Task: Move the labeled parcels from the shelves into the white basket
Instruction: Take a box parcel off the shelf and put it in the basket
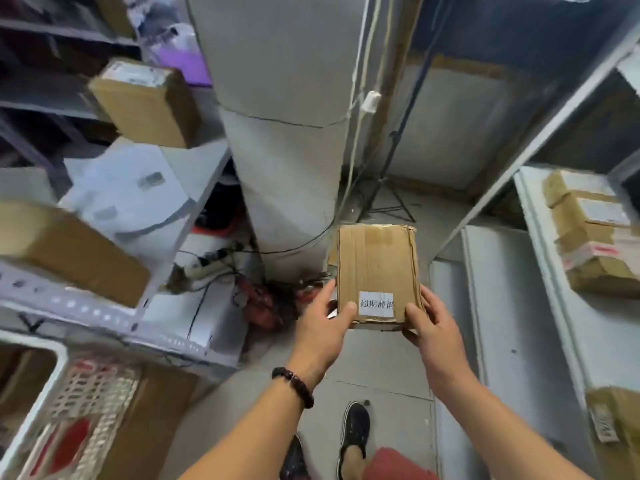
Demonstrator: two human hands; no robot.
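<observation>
Head: left hand (323, 327), right hand (433, 329) grip parcel (377, 265); white basket (52, 342) contents blurred.

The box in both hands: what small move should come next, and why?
Probably carry the box left and down toward the basket. The left hand and the right hand both grip its near end, its label shows, and the basket stands low at the left, apart from the box.

Brown cardboard parcel (377, 268), white printed label (376, 304) near end, aloft, lengthwise; white basket (97, 393) bottom-left, blurred.
</observation>
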